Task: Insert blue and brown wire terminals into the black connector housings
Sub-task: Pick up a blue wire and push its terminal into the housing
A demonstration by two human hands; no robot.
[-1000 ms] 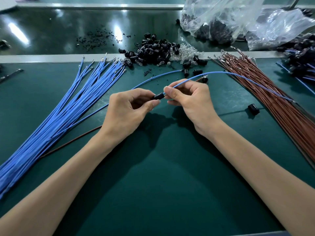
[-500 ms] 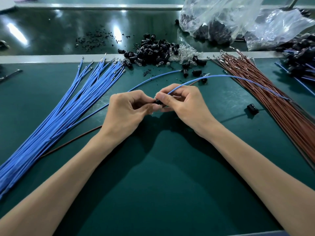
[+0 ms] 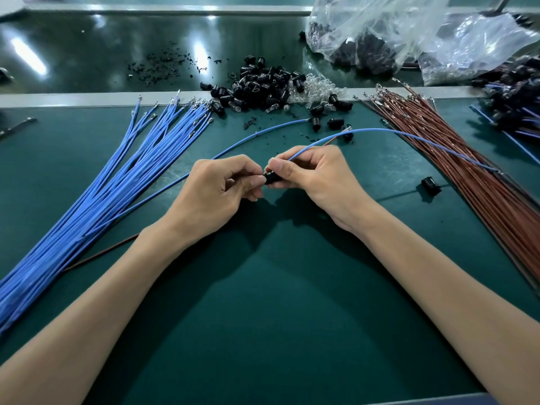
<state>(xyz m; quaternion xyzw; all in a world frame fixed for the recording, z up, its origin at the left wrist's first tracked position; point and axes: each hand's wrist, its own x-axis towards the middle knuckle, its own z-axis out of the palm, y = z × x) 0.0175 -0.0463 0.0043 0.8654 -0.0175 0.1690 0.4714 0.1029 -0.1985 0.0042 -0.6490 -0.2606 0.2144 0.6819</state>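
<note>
My left hand (image 3: 222, 185) pinches the small glossy black housing (image 3: 271, 177), my right hand (image 3: 318, 176) pinches the thin blue wire (image 3: 380, 131) where it enters it, blue bundle (image 3: 102, 185) left of housing, brown bundle (image 3: 467, 159) right, spare housings pile (image 3: 263, 86) beyond.

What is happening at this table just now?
A person is fitting wires into connectors. The left hand pinches a black connector housing, and the right hand pinches a blue wire right at the housing. Whether its terminal is fully in is hidden by the fingers. A blue wire bundle lies on the left, a brown wire bundle on the right, and a pile of black housings at the far edge of the green mat.
</note>
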